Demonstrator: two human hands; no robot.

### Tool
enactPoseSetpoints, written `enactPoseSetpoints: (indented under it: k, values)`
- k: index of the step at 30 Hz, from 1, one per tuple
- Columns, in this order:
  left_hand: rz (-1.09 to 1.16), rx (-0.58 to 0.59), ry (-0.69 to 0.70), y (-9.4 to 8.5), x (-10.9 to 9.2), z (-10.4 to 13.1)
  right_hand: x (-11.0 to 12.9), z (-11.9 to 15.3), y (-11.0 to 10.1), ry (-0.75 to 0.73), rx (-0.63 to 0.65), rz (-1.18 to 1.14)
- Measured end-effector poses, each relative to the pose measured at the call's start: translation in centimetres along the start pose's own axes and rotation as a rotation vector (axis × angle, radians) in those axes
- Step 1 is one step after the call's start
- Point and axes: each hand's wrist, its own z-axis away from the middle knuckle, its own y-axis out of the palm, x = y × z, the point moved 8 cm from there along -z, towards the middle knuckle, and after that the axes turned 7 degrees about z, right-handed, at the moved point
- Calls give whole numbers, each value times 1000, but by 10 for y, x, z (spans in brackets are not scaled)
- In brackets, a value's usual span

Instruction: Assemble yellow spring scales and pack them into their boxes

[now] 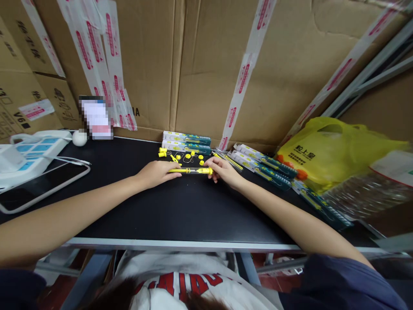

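Observation:
Both my hands hold a slim clear plastic tube with yellow parts (193, 171) level, just above the black table (180, 211). My left hand (157, 173) grips its left end, fingers closed. The thumb and fingers of my right hand (222, 171) pinch its yellow right end. Just behind the tube lie several small yellow plastic pieces (188, 156) and thin bent wires (178, 158). Beside my right hand are metal springs and yellow rods (230, 160), partly hidden by the fingers.
Slim printed boxes lie in a pair (187, 143) at the back and in a group (263, 168) to the right. A yellow plastic bag (325, 150) stands at far right. Left are a power strip (48, 148), a phone (45, 185) and a propped, blurred phone (96, 117). Cardboard (209, 77) walls the back.

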Motion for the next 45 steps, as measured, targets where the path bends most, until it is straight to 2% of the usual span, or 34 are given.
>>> enactPoseSetpoints:
  k: [9,14,20,26,33,39,42,45]
  values:
    - [38,-24,0,0,3,1,4,3,6,-35,-5,0]
    - [81,-92,30,-7,-3,2,7,4,6,-51,-11,0]
    - [162,-114,9,-9,-5,2,5,4,5,-51,-26,6]
    - [303,-283,-12,-22,-4,3,5,5,8,-36,-19,-3]
    - [317,-340,-101,-24,2,5,4,8,20,-52,40,10]
    - [649,-537,-217,-29,23,4,4,8,23,-30,47,-17]
    - [827,-559,-281,-24,32,2,3,9,23,-7,46,-35]
    - [871,-548,-284,-21,35,1,2,9,23,-4,46,-42]
